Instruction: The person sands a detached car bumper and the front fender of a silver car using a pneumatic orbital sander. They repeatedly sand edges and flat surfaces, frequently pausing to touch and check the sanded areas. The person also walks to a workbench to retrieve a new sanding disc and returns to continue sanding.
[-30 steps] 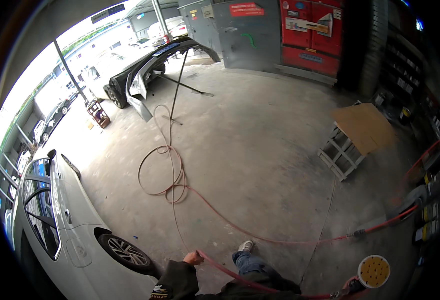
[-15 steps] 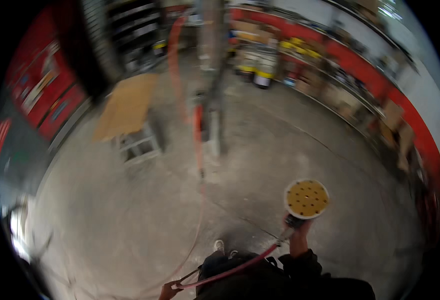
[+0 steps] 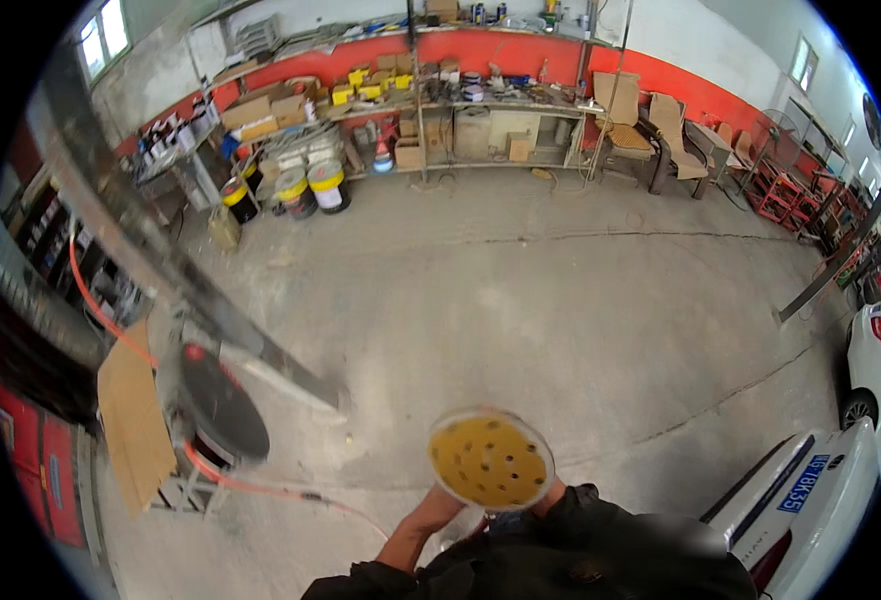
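Note:
A hand-held disc sander with a round yellow sanding disc, dotted with holes and rimmed in white, is held up before me. The disc faces me and hides the sander's body. Under its right edge, my right hand holds the sander. At the lower left edge my left hand is up against it, with the fingers out of sight behind the disc. An orange air hose trails across the floor from the left, its thinner end running toward my hands.
A steel post leans across the left, beside a stand topped with a cardboard sheet and a dark round disc-shaped thing. White cars stand at the right. Buckets, shelves and chairs line the far wall.
My view has swung to the right, bringing the cars in. The sander has come closer to my body, and my left hand has moved from the hose up to the disc.

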Demonstrator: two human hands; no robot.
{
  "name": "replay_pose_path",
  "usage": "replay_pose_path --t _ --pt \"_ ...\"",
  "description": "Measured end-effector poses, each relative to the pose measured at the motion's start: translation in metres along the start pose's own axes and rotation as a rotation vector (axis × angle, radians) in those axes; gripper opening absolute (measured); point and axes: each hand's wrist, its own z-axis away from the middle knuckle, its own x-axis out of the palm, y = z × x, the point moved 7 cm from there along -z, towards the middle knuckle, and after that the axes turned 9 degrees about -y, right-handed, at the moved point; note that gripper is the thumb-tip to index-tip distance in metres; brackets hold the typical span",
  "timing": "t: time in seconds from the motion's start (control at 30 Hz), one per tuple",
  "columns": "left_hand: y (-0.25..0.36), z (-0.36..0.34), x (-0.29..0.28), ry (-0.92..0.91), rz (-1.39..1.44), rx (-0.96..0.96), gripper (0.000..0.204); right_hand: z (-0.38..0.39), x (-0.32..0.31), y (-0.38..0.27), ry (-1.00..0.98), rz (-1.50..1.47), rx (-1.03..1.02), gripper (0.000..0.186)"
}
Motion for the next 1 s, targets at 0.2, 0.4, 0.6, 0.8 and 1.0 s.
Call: replay_pose_path --t 0.2,0.4,0.6,0.8,1.0 --pt "0.082 -0.14 -0.075 -0.023 0.008 0.175 0.091 -0.125 -0.027 -0.109 -0.152 0.346 0.115 0.075" --pt "0.198 -0.266 -0.116 0.245 -0.238 0.44 0.052 -0.245 -0.055 -0.247 -0.195 0.779 0.127 0.054" --pt "0.195 -0.348 -0.266 0.567 0.173 0.085 0.033 -0.34 -0.146 -0.361 0.297 1.264 0.105 0.03" --pt "0.225 -0.457 -0.412 0.722 0.038 0.04 0.011 -0.488 -0.221 -0.406 0.363 2.049 0.321 0.043" --pt "0.291 -0.55 -0.51 0.785 0.02 0.051 0.009 -0.609 -0.289 -0.458 0.43 1.863 0.576 0.043"
